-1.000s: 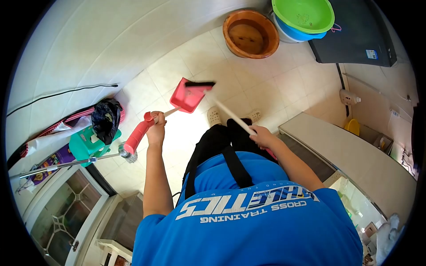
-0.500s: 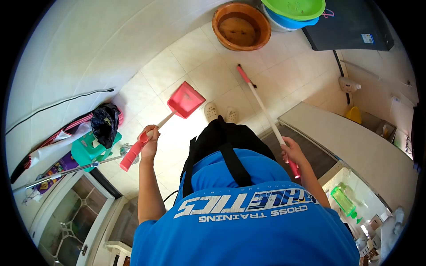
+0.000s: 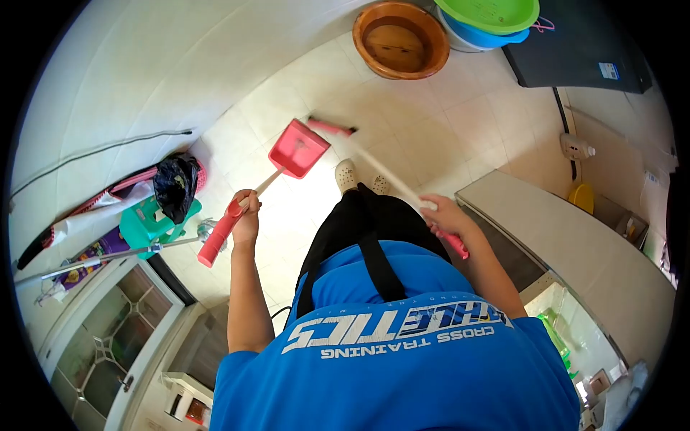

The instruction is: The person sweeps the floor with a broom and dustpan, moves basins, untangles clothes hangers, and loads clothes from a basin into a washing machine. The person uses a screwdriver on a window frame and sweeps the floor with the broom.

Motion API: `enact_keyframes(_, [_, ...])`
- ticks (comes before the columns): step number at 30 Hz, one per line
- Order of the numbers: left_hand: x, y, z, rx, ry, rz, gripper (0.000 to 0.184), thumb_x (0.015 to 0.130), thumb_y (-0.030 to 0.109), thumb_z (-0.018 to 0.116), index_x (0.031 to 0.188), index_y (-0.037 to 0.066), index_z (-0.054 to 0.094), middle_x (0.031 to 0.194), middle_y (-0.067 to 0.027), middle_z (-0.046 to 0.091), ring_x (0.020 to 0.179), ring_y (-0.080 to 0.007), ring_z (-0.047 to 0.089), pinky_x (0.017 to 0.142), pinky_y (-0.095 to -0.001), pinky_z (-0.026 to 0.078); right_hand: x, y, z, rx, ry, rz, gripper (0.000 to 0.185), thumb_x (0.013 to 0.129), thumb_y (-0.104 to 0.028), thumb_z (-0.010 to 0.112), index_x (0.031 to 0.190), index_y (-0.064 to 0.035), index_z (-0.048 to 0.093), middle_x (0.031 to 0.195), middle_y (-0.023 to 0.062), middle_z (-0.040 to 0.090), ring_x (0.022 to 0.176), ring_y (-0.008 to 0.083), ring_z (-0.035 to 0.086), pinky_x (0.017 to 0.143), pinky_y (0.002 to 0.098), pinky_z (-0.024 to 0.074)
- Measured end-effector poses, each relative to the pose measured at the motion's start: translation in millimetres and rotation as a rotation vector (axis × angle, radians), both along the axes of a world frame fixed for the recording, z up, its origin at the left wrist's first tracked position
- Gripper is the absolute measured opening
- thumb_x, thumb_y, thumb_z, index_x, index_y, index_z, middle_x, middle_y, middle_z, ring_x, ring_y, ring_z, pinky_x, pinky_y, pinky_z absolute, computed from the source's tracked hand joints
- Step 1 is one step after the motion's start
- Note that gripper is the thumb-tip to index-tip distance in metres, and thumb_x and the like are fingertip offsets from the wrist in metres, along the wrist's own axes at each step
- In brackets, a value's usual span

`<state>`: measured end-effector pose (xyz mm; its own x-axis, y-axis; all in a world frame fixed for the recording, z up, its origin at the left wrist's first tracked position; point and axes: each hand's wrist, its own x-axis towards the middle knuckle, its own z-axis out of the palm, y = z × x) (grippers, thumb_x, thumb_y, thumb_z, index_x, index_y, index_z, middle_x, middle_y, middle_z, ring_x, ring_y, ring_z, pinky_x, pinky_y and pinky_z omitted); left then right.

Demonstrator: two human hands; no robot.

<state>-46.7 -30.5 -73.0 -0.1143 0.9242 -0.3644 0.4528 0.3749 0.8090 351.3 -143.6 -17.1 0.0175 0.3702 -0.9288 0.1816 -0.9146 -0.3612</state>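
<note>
Pink dustpan [image 3: 300, 149] clasped in the left hand [image 3: 245, 215] over the tiled floor [image 3: 424, 108], broom [image 3: 389, 176] gripped by the right hand [image 3: 447, 219], its blurred head [image 3: 332, 128] near the pan's mouth, sweeping looks midway, any remaining dirt indiscernible.

pass: floor [image 3: 359, 90] between tub [image 3: 399, 73] and broom [image 3: 332, 128] | block: dustpan [image 3: 299, 149] left, counter [image 3: 568, 248] right

Floor [image 3: 431, 108] whitened by glare toward left edge, dimmed along right edge, broom head [image 3: 332, 127] motion-blurred, wall [image 3: 165, 72] bowed by lens, frame corners blacked out.
</note>
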Motion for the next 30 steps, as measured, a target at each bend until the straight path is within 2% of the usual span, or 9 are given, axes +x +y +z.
enact_keyframes(5, [5.8,-19.3,-2.9,0.001,0.032,0.071,0.016,0.083,0.015,0.053,0.087,0.000,0.054,0.075,-0.0091,0.057,0.063,-0.0143,0.060,0.058,-0.0235,0.049,29.5,26.1,-37.3,0.182,-0.206,0.088,0.040,0.081,-0.010,0.051,0.120,-0.0052,0.043,0.062,0.0099,0.053,0.041,0.0155,0.050,0.037,0.0278,0.0428])
enact_keyframes(7, [7.6,-15.2,-7.5,0.004,-0.007,0.135,0.012,0.081,0.011,0.053,0.084,-0.001,0.054,0.074,-0.0085,0.057,0.060,-0.0145,0.060,0.054,-0.0232,0.049,11.2,33.7,-58.4,0.187,-0.276,0.234,0.041,0.079,-0.007,0.049,0.120,-0.0038,0.043,0.060,0.0092,0.052,0.041,0.0162,0.050,0.036,0.0285,0.0416])
enact_keyframes(9, [13.7,-9.6,-7.2,0.001,-0.018,0.230,0.010,0.080,0.008,0.054,0.080,-0.001,0.055,0.073,-0.0087,0.057,0.058,-0.0154,0.060,0.052,-0.0229,0.050,-15.2,25.6,-68.1,0.142,-0.215,0.296,0.041,0.080,-0.007,0.049,0.120,-0.0045,0.042,0.060,0.0082,0.050,0.041,0.0157,0.048,0.036,0.0278,0.0409])
enact_keyframes(11, [8.6,-5.2,-18.2,0.052,-0.017,0.277,0.013,0.079,0.008,0.055,0.083,-0.004,0.056,0.072,-0.0104,0.058,0.055,-0.0159,0.059,0.050,-0.0231,0.051,-20.7,22.0,-65.1,0.106,-0.156,0.356,0.041,0.080,-0.008,0.049,0.120,-0.0052,0.042,0.059,0.0072,0.049,0.040,0.0152,0.046,0.036,0.0272,0.0402])
enact_keyframes(13, [5.8,-10.5,-11.9,0.053,-0.034,0.320,0.016,0.079,0.008,0.056,0.086,-0.007,0.056,0.072,-0.0121,0.059,0.055,-0.0164,0.060,0.049,-0.0232,0.051,-19.1,25.5,-49.6,-0.021,0.140,0.256,0.039,0.082,-0.009,0.050,0.121,-0.0080,0.043,0.060,0.0052,0.047,0.042,0.0130,0.044,0.037,0.0249,0.0397])
enact_keyframes(16, [-11.4,-26.4,-3.7,0.039,-0.060,0.418,0.011,0.077,0.005,0.057,0.081,-0.004,0.054,0.072,-0.0104,0.057,0.052,-0.0157,0.058,0.047,-0.0231,0.048,-6.1,31.6,-29.5,-0.035,0.263,0.332,0.039,0.084,-0.012,0.051,0.122,-0.0113,0.044,0.061,0.0041,0.048,0.045,0.0107,0.045,0.038,0.0233,0.0401])
enact_keyframes(22, [-38.9,-70.1,11.7,0.127,-0.069,0.563,0.012,0.078,0.005,0.056,0.081,-0.006,0.055,0.073,-0.0110,0.057,0.055,-0.0163,0.059,0.049,-0.0232,0.049,8.3,37.7,-10.6,0.035,0.107,0.321,0.041,0.084,-0.013,0.052,0.124,-0.0118,0.042,0.061,0.0039,0.048,0.045,0.0096,0.044,0.038,0.0230,0.0393])
enact_keyframes(24, [-47.7,-71.5,8.7,0.156,-0.089,0.596,0.012,0.079,0.005,0.056,0.081,-0.006,0.055,0.073,-0.0111,0.057,0.056,-0.0164,0.059,0.049,-0.0234,0.049,12.7,54.8,-18.3,0.178,0.087,0.236,0.043,0.083,-0.012,0.051,0.125,-0.0094,0.040,0.061,0.0044,0.047,0.044,0.0104,0.044,0.038,0.0234,0.0391])
enact_keyframes(30, [-77.2,-61.1,-19.9,0.157,-0.065,0.604,0.012,0.077,0.004,0.057,0.080,-0.006,0.052,0.072,-0.0118,0.057,0.054,-0.0160,0.058,0.047,-0.0239,0.049,-21.4,138.9,-40.5,0.303,-0.060,0.094,0.048,0.081,-0.005,0.049,0.126,-0.0036,0.036,0.061,0.0075,0.048,0.041,0.0134,0.044,0.038,0.0278,0.0394])
